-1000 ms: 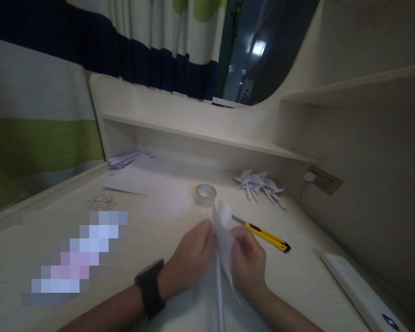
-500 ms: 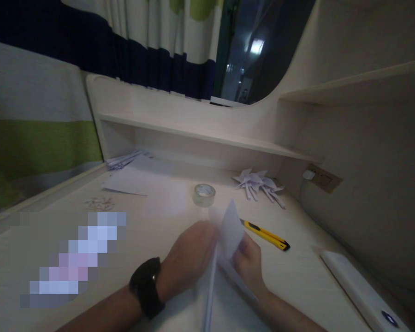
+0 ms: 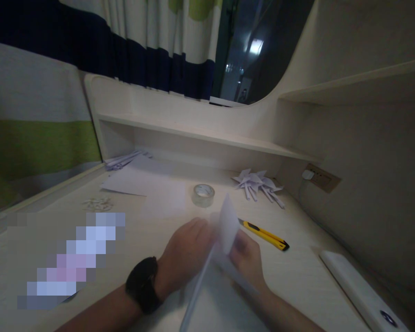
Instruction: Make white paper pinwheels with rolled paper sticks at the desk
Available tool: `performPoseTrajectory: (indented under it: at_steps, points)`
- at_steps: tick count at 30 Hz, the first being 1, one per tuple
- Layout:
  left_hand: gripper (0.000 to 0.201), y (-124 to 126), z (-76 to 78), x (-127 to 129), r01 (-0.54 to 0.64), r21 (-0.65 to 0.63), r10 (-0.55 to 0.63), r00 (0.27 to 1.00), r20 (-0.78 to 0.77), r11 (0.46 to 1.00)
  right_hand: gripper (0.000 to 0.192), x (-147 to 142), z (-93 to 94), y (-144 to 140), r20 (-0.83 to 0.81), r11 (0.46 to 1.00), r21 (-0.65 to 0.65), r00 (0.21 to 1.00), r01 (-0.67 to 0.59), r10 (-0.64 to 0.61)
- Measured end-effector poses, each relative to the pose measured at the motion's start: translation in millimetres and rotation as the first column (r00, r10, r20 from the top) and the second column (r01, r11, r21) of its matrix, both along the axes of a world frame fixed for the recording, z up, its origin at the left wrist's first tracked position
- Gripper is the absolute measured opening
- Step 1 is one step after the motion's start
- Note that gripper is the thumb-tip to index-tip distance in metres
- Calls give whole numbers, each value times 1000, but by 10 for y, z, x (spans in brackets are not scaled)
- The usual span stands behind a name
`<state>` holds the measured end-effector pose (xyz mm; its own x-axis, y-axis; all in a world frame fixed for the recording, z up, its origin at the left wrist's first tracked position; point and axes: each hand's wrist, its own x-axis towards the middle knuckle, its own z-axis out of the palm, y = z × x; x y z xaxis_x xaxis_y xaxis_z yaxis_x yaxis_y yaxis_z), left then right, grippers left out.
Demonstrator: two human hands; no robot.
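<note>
Here, left hand (image 3: 188, 253) grasped white stick (image 3: 197, 293), right hand (image 3: 247, 258) pinched white paper (image 3: 228, 226); yellow cutter (image 3: 266, 235) lay nearby on table (image 3: 290, 286).

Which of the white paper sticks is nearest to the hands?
The single stick slanting down between the left hand and right hand; the others lie farther back on the desk.

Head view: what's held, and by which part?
The right hand holds the white paper by its right side. The left hand is at the white stick's upper end; blurred fingers hide its exact grip.
</note>
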<state>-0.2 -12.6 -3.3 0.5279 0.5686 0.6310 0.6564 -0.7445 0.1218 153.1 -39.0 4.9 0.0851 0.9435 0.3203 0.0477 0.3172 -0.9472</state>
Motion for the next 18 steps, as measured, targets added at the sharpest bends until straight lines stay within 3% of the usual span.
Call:
performPoseTrajectory:
  at_steps: [3, 7, 12, 18]
  points:
    - [30, -41, 60, 16, 22, -205, 15, 984, 176, 979, 11, 31, 3, 9, 87, 998, 54, 996, 22, -27]
    - [17, -82, 152, 20, 198, -400, -31, 922, 387, 895, 10, 63, -27, 51, 130, 995, 62, 988, 73, -81]
    - [12, -78, 162, 18, 320, -370, -138, 886, 442, 872, 13, 78, -46, 88, 113, 997, 31, 990, 77, -80]
    - [11, -79, 125, 18, 209, -356, -59, 919, 390, 911, 13, 37, -44, 76, 73, 998, 13, 995, 61, -62]
